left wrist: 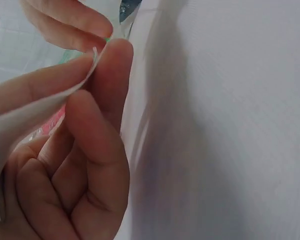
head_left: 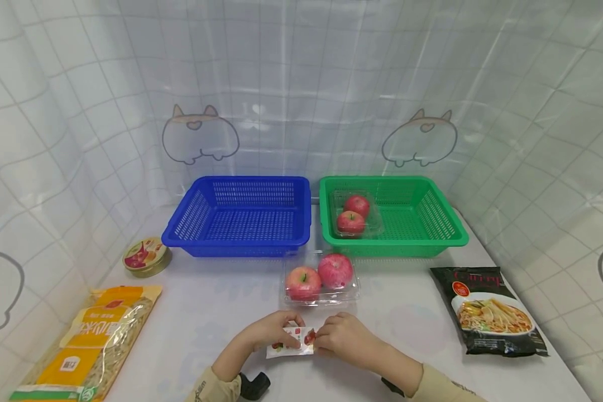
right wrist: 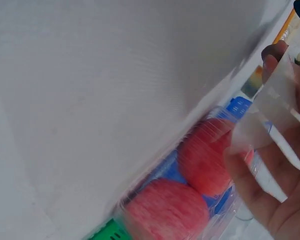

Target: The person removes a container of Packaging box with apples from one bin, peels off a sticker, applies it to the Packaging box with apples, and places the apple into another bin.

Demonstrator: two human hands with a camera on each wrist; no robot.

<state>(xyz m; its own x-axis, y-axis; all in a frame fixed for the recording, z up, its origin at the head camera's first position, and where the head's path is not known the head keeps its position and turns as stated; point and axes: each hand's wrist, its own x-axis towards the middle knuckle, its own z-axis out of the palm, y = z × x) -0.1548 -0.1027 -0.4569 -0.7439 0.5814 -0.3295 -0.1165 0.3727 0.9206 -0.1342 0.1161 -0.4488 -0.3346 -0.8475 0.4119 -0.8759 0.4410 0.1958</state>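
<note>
Low in the head view, my two hands hold a small white printed label (head_left: 307, 338) with red pictures on it. My left hand (head_left: 267, 331) pinches its left part, the thumb lying over the print. At its right edge, the fingertips of my right hand (head_left: 349, 339) grip it. From the left wrist, the thin label (left wrist: 27, 120) shows nearly edge-on between curled fingers (left wrist: 97, 135). It looks half see-through in the right wrist view. Just beyond the hands lies a clear plastic box (head_left: 354, 291) with two apples (head_left: 304, 283) side by side.
A blue basket (head_left: 253, 244) stands at the back left. Next to it, a green basket (head_left: 397, 243) contains another clear box of two apples (head_left: 351, 223). Leftward are a round tin (head_left: 147, 257) and a yellow noodle bag (head_left: 87, 340). A black noodle packet (head_left: 492, 312) lies rightward.
</note>
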